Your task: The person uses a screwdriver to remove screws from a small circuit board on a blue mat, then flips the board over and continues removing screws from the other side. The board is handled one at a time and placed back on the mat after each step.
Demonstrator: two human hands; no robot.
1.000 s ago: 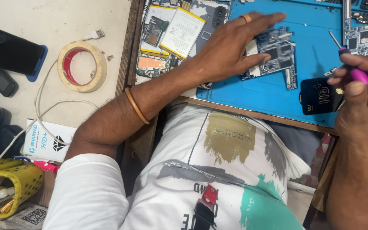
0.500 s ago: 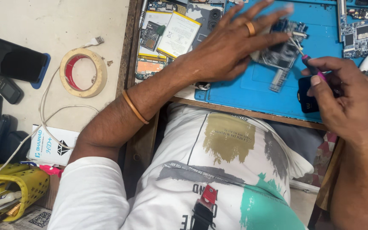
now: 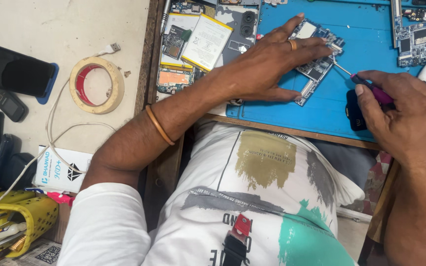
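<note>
Head view looks down on a blue mat (image 3: 351, 106) covering the surface at 1 o'clock. On it the left hand (image 3: 267, 66) lies spread wide and flat, fingers fanned, pressing a circuit board (image 3: 316, 71) down; a ring sits on one finger and a bangle on the forearm. The board is small, dark blue-green, dotted with metal shields, tilted, and partly hidden under the fingers. At 3 o'clock the right hand (image 3: 405, 116) is curled tight around a purple-handled screwdriver (image 3: 366, 83), whose thin metal tip meets the board's right edge just beside the left fingertips. An opened phone body (image 3: 198, 39) with a white, yellow-edged battery lies at 12 o'clock. At 10 o'clock a roll of beige tape (image 3: 97, 84) with a red core rests on the pale surface. At 8 o'clock lies a white flat box (image 3: 60, 170) with blue print, and below it a yellow basket (image 3: 35, 216).
</note>
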